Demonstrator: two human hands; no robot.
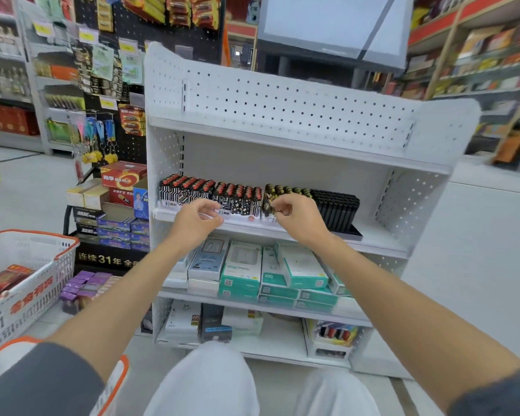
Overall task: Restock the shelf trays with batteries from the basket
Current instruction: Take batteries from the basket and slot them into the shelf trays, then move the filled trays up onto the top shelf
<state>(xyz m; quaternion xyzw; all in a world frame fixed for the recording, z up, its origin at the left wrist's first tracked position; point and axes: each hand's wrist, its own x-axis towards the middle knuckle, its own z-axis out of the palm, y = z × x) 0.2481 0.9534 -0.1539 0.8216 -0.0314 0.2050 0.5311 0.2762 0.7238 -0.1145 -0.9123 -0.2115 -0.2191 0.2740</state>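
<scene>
basket (pixel 27 265) left of shelf (pixel 282 232); trays (pixel 246 219) on shelf, boxes (pixel 252 274) below.

Both bare forearms reach to the middle shelf (pixel 379 240) of a white perforated rack. The left hand (pixel 197 220) sits with curled fingers at the white front lip of the red-capped rows (pixel 210 190) — whether it holds anything cannot be told. The right hand (pixel 299 219) pinches a black-and-gold piece (pixel 271 202) at the front of the next row, just beside a black ribbed block (pixel 338 210). Down at the left, well apart from both hands, a white basket (pixel 59 255) (orange rim) holds red packs (pixel 3 283).
</scene>
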